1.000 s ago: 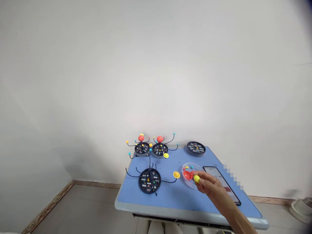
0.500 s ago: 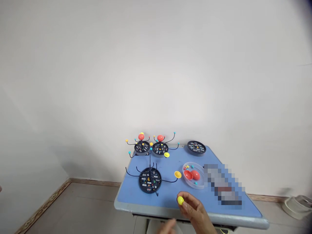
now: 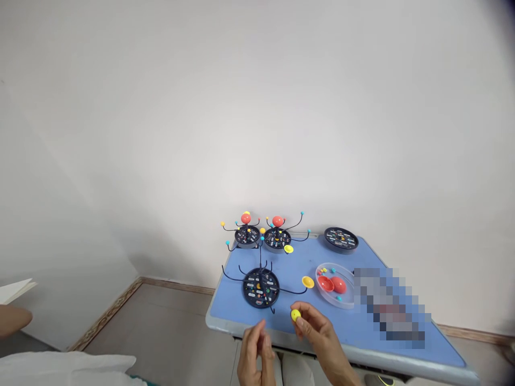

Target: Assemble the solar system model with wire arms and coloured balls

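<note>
We pinch the yellow ball (image 3: 295, 315) at the fingertips of our right hand's (image 3: 319, 336) grip, near the front of the table (image 3: 229, 306); our left hand's (image 3: 249, 359) fingers seem loosely parted.

The back of the yellow ball (image 3: 295, 314) is hidden behind the fingers of my right hand (image 3: 322, 338), and the bottom edge cuts off that forearm. My left hand (image 3: 253, 359) is cropped at the same edge. A patch of coarse squares (image 3: 388, 305) blots out whatever lies on the table's (image 3: 298, 335) right side. On the 4 black bases (image 3: 260, 299) the labels are too small for me to read, as are the details of the small beads (image 3: 323, 272). The left edge crops 1 other person's arm (image 3: 14, 320) and some white sheets (image 3: 16, 291).
</note>
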Available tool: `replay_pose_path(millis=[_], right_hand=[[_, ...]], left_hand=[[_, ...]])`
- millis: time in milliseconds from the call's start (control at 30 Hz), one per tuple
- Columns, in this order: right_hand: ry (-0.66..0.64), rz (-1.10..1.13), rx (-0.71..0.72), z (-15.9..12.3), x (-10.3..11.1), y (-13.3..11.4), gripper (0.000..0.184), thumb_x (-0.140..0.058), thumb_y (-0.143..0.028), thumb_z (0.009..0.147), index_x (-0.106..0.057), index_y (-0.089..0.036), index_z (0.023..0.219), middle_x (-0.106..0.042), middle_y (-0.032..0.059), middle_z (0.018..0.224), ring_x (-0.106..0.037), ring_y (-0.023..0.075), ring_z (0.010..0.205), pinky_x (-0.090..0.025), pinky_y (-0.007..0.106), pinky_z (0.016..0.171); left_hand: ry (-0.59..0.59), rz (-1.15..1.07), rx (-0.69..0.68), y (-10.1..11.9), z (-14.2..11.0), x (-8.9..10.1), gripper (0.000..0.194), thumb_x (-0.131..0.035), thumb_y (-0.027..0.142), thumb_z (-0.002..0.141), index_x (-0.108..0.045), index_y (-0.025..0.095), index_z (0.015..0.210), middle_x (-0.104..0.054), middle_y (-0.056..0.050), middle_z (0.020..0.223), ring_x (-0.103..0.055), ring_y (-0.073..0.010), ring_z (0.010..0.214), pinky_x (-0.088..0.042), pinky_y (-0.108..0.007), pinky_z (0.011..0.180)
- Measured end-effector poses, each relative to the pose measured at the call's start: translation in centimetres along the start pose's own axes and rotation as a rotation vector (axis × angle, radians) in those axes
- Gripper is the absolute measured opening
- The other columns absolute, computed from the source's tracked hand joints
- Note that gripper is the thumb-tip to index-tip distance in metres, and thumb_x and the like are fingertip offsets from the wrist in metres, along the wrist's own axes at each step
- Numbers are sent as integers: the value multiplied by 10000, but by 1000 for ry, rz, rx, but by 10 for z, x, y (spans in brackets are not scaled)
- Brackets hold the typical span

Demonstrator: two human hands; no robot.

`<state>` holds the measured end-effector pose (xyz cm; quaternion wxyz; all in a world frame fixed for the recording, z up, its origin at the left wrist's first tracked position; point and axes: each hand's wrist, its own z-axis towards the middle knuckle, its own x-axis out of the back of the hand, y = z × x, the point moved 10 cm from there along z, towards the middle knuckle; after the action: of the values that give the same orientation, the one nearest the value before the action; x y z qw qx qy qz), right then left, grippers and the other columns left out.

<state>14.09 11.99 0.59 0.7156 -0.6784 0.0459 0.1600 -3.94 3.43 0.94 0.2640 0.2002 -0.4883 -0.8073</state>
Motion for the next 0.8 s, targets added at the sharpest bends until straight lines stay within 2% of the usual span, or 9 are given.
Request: replay_pose_path(millis=[67,133,267,367,533,700,800], right_hand=[[-11,8,-18,4,-1,5,387,-772,-546,725,-722,-213,915,-545,-32,628,-451,133,596,-381,284,624],[-27,31,-51,7,-3,13,399,-768,-558,730,-727,-215,930,-560,-23,641,-459,139,611,-378,285,625],[-47,132,-92,11,-11,24,401,-776,-564,721,-743,-220,923,-608,4,700,-491,148,641,-401,290,634],[-59,181,-89,15,-17,27,376,-805,-528,703,-750,-214,903,-602,-3,682,-487,139,630,-403,285,630],[-83,197,-89,22,-21,28,363,-816,-496,701,-745,-210,913,-602,-17,670,-491,128,622,-394,273,626],[-111,156,-81,24,-20,26,366,-816,-498,695,-740,-199,892,-598,-24,648,-484,125,602,-377,274,618],[-100,147,-73,24,-20,26,378,-805,-524,696,-738,-198,875,-589,-25,630,-477,130,597,-371,279,618]], left_hand=[[-34,51,-41,-7,11,-10,361,-557,481,922,-720,201,1081,-687,-76,870,-661,-175,702,-565,-272,622],[-135,113,-64,-13,16,-26,362,-531,442,944,-704,194,1141,-698,-103,928,-684,-202,824,-581,-304,726],[-265,184,-101,-17,18,-44,353,-499,395,966,-694,194,1181,-710,-123,988,-698,-209,864,-590,-330,782],[-271,205,-163,-9,22,-47,359,-483,409,971,-731,189,1109,-720,-135,996,-700,-226,913,-589,-330,799],[-341,163,-186,-5,27,-57,363,-456,386,989,-756,183,993,-698,-92,840,-690,-187,770,-582,-282,722],[-328,186,-198,-13,29,-53,363,-487,420,969,-746,179,1047,-736,-119,934,-705,-216,875,-586,-326,795],[-380,167,-172,-16,29,-55,329,-500,383,965,-727,187,1099,-745,-118,970,-704,-217,902,-585,-333,805]])
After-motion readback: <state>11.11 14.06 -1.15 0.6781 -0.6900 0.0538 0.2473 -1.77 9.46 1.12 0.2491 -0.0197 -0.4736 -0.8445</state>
